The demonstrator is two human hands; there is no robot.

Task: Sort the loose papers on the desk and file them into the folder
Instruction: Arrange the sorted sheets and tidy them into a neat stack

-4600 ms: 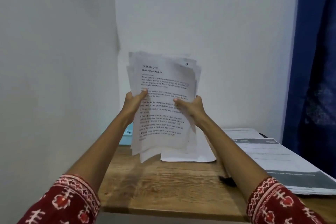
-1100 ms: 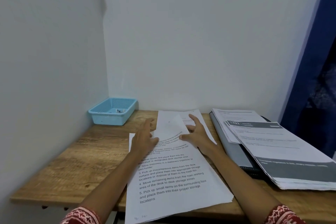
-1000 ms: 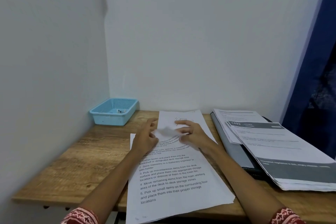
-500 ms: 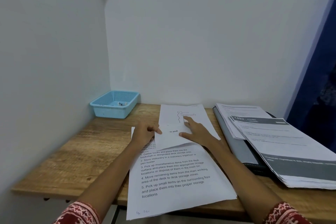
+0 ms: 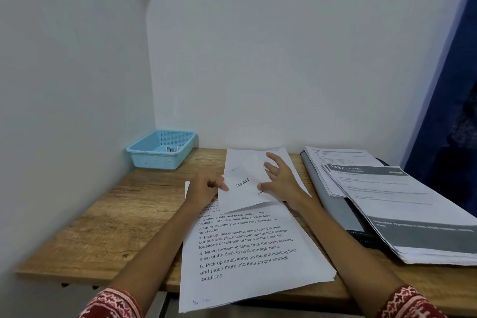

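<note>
Blue mesh basket (image 5: 161, 150), back-left corner: small items inside, unidentifiable. Left hand (image 5: 204, 188) pinches left edge of partly lifted sheet (image 5: 244, 183) over printed stack (image 5: 247, 248). Right hand (image 5: 281, 181), fingers spread, rests on it. Advice: peel slowly so only one sheet lifts. Grey folder (image 5: 333, 201) closed, sorted papers (image 5: 402, 206) on top.

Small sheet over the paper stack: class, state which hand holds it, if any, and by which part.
The left hand pinches the small sheet at its left edge; the right hand rests open-fingered on its right side.
</note>
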